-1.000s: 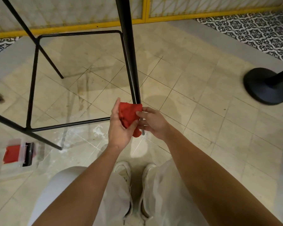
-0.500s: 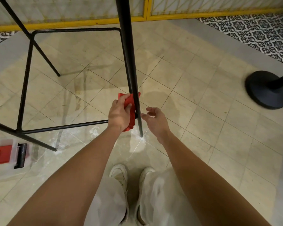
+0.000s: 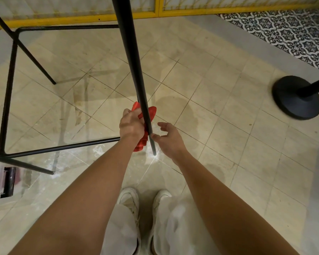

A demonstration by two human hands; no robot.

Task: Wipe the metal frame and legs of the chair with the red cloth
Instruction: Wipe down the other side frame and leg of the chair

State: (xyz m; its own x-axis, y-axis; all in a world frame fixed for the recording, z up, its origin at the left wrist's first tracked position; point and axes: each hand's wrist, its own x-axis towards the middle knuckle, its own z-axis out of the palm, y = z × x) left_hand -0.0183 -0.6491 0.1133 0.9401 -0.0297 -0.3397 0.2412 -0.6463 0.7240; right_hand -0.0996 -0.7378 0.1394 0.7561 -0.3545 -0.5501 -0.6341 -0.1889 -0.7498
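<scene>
Left hand (image 3: 132, 126) grips red cloth (image 3: 152, 112) against black chair leg (image 3: 135, 70); right hand (image 3: 170, 139) loosely spread, thumb touching leg. Beige tiled floor (image 3: 228, 126), stanchion base (image 3: 296, 100) at right.

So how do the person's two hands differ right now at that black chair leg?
The left hand grips the red cloth against the chair leg; the right hand holds nothing. The left hand's fingers are curled tight; the right hand's hang loosely apart. Both are at the leg's lower end.
</scene>
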